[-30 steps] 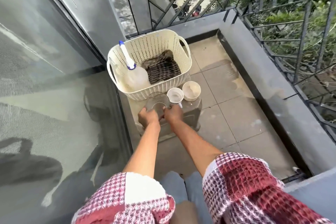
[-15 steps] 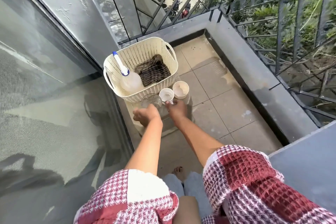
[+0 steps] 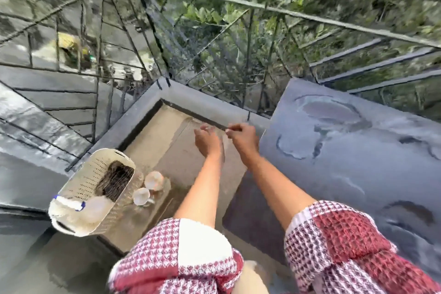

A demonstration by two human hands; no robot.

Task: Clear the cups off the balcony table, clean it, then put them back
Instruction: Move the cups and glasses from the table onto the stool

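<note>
The frame is motion-blurred. My left hand (image 3: 207, 141) and my right hand (image 3: 243, 139) are raised side by side over the tiled floor, just left of the grey balcony table (image 3: 346, 162). A faint clear glass (image 3: 221, 137) shows between them, held by both hands; my right fingers pinch at its rim. A white cup (image 3: 141, 196) and a beige cup (image 3: 154, 180) stand on a low stool (image 3: 133, 222) at lower left, well apart from my hands. The tabletop bears wet ring marks and no cups.
A cream perforated basket (image 3: 76, 193) on the stool holds a dark checked cloth (image 3: 116, 179) and a white spray bottle (image 3: 93, 206). Black metal railing (image 3: 238, 31) and a grey curb (image 3: 205, 100) bound the balcony. Greenery lies beyond.
The view has swung right toward the table. Both hands have lifted from the stool and moved right; the clear glass no longer stands beside the white cup.
</note>
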